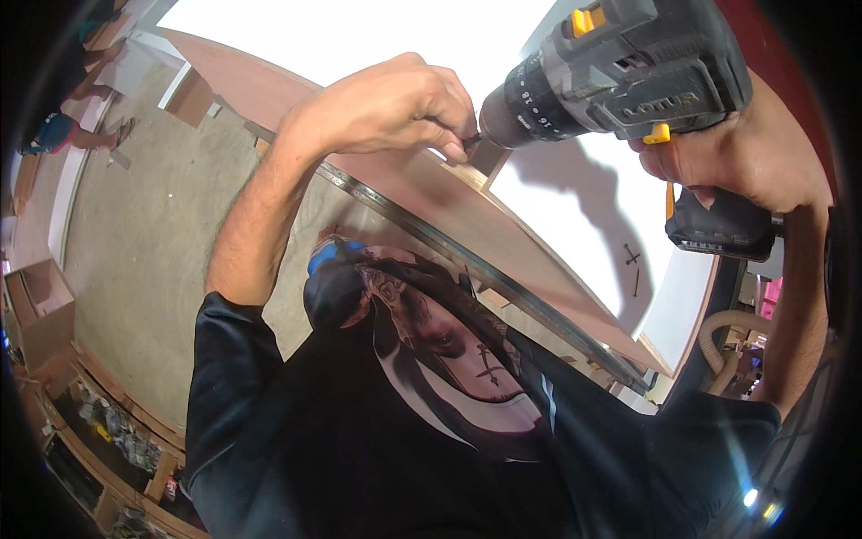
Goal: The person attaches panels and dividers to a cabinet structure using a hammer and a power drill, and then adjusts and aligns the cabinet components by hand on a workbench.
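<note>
My right hand (736, 162) grips the handle of a cordless drill (664, 94), black with yellow parts, its battery hanging below. The drill's chuck (507, 108) points left at my left hand (395, 108). The left thumb and fingers are pinched around a small dark screw (472, 141) at the chuck's tip, mostly hidden by the fingers. Both hands are over a wooden frame (467, 184) with white inner faces and a reddish plywood side panel (530, 260). A few dark screws (633, 256) lie loose on the white panel (575, 211).
A long metal bar (404, 216) runs under the plywood side, close to my body. At the far left a person's leg (94, 139) shows on the concrete floor (135, 234). Wooden compartments with scraps (117, 436) stand lower left. A ribbed hose (718, 337) curls at right.
</note>
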The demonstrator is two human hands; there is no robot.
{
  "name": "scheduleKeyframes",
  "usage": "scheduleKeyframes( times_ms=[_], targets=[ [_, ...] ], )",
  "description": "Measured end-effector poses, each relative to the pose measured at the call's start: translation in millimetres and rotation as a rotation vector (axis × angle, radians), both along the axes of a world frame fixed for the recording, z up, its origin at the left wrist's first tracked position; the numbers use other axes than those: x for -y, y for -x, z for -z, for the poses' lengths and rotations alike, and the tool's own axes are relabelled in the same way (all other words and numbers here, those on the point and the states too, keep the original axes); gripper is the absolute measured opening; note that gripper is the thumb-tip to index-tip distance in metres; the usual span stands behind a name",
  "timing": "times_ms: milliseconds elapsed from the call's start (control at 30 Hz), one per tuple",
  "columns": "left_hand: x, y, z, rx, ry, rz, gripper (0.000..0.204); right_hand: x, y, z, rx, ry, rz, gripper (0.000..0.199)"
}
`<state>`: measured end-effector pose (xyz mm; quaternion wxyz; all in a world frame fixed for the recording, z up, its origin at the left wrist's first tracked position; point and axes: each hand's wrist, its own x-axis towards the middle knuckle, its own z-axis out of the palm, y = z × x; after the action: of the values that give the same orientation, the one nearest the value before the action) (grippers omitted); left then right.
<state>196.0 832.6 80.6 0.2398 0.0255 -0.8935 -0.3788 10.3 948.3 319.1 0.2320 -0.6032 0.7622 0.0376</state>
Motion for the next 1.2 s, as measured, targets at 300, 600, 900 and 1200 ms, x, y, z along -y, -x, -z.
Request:
scheduleKeyframes(
  times_ms=[300,600,900,1200],
  targets=[
    [1.1,4.5,5.5,-0.036,0.016,-0.001,0.018,2.5,-4.7,-4.2,-0.128,-0.027,0.063,0.045],
    [2.1,0.8,1.2,-0.023,0.0,0.026,0.016,3.1,6.0,1.1,-0.073,0.016,-0.088,0.049],
    [8.6,-3.0,-0.4,0.04,-0.048,0.05,0.02,-1.4,12.2,2.5,-0.038,-0.002,-0.098,0.053],
    [12.0,-3.3,0.3,-0.049,-0.021,0.144,0.027,0.1,19.7,0.7,-0.036,-0.043,-0.13,0.049]
  ],
)
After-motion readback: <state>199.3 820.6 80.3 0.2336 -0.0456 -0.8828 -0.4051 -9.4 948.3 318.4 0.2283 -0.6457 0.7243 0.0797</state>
